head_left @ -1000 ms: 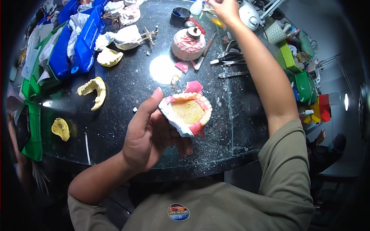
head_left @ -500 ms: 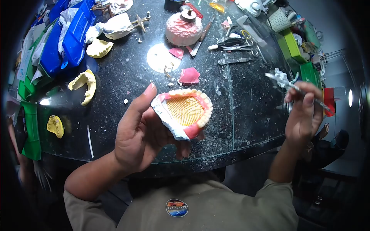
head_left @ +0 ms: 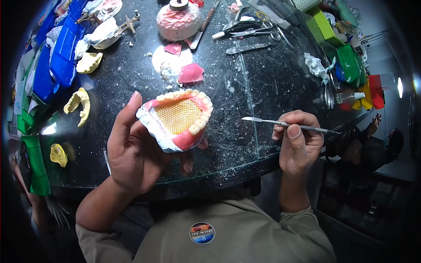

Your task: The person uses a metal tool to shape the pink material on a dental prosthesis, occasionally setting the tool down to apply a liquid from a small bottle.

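Observation:
My left hand [head_left: 141,151] is closed around a dental model [head_left: 151,127], a white plaster cast that carries pink wax and a curved row of cream teeth. A gold mesh plate [head_left: 179,116] covers the palate inside the arch. My right hand [head_left: 300,142] pinches a thin metal wax carver [head_left: 268,121] between thumb and fingers. Its flat blade points left toward the model, apart from it, and its hooked end sticks out to the right. Just beyond the model lies a pink wax piece [head_left: 191,73] on the black tabletop.
Yellow plaster casts [head_left: 79,105] lie at the left near blue bins [head_left: 66,57]. At the back stands a pink-smeared plaster flask [head_left: 177,22], with a knife [head_left: 205,26] beside it. Scissors [head_left: 254,32] and a spatula [head_left: 249,48] lie right of it. Green bins [head_left: 351,63] line the right side.
My right hand has come left and down with the carver, now held more level near the model. The view has shifted, so the table's things appear further left and higher.

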Demonstrator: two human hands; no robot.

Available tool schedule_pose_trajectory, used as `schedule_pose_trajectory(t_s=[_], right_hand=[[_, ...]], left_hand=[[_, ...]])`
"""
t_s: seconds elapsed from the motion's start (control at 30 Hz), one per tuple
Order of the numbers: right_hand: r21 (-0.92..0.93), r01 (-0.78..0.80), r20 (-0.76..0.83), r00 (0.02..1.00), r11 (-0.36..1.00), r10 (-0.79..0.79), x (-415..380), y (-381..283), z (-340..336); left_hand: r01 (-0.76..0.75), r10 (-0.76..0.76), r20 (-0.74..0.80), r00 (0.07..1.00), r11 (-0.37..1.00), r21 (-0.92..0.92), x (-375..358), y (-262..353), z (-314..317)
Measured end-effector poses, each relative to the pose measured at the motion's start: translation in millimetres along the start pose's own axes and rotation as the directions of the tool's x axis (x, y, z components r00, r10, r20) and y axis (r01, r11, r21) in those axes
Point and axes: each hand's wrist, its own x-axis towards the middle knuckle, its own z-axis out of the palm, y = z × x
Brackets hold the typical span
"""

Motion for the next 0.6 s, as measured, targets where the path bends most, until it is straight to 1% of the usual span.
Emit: schedule_pose_trajectory(t_s=[0.17, 0.27, 0.37, 0.4, 0.43, 0.47, 0.53, 0.57, 0.6], right_hand=[[-0.050, 0.045, 0.042, 0.998, 0.998, -0.043, 1, 0, 0], [-0.105, 0.115, -0.001, 0.993, 0.988, -0.116, 2, -4, -1], [-0.280, 0.286, -0.050, 0.949, 0.916, -0.312, 8, -15, -23], [-0.313, 0.308, -0.085, 0.933, 0.898, -0.350, 10, -24, -34], [-0.393, 0.323, -0.152, 0.901, 0.861, -0.407, 12, -29, -47], [-0.469, 0.329, -0.212, 0.859, 0.820, -0.466, 14, -34, -59], [-0.621, 0.213, -0.272, 0.844, 0.754, -0.462, 23, -42, -81], [-0.684, 0.163, -0.267, 0.851, 0.711, -0.452, 32, -40, -92], [-0.732, 0.135, -0.240, 0.866, 0.667, -0.439, 43, -35, -106]], left_hand=[[-0.007, 0.007, 0.008, 1.000, 1.000, -0.020, -1, 1, 2], [-0.012, 0.011, -0.027, 1.000, 1.000, -0.029, -2, 1, 4], [-0.006, 0.005, -0.026, 1.000, 0.999, -0.040, -2, 0, 6], [-0.004, 0.003, -0.019, 1.000, 0.999, -0.044, -3, 0, 5], [-0.005, 0.005, -0.010, 1.000, 1.000, -0.030, -3, 0, 5], [-0.020, 0.019, -0.020, 1.000, 0.999, -0.028, -3, -1, 6], [-0.053, 0.052, -0.045, 0.998, 0.998, -0.019, -4, -3, 8], [-0.036, 0.036, 0.031, 0.999, 0.999, -0.016, -6, -2, 5], [-0.031, 0.032, 0.069, 0.997, 0.999, -0.026, -5, -1, 3]])
